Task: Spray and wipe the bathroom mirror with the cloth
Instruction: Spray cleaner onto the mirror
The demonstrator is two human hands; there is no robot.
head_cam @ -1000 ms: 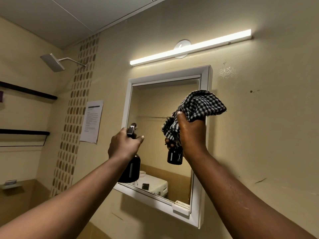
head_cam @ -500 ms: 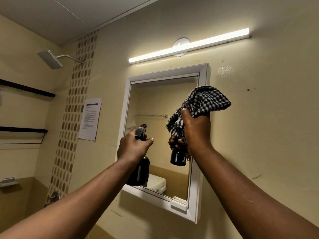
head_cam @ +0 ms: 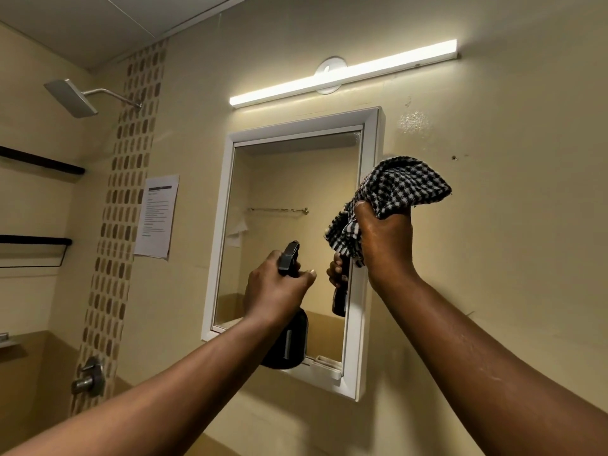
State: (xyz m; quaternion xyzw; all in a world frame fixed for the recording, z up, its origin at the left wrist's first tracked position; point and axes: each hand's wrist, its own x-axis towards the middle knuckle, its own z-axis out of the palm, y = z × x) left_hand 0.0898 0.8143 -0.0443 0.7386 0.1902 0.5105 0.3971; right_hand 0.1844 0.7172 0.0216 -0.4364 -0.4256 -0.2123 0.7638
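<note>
The left hand [head_cam: 276, 291] is closed around the neck of a dark spray bottle [head_cam: 287, 340], and the nozzle is directed to the mirror [head_cam: 289, 232]. The right hand [head_cam: 386, 245] grips a black-and-white checked cloth [head_cam: 399, 185], raised in front of the right side of the white mirror frame [head_cam: 368, 225]. The glass reflects the bottle and some fingers. A lit tube lamp [head_cam: 345, 74] is on the wall above the mirror. To the left are a paper notice [head_cam: 157, 216], a strip of brown mosaic tiles [head_cam: 125, 205] and a shower head [head_cam: 70, 97].
</note>
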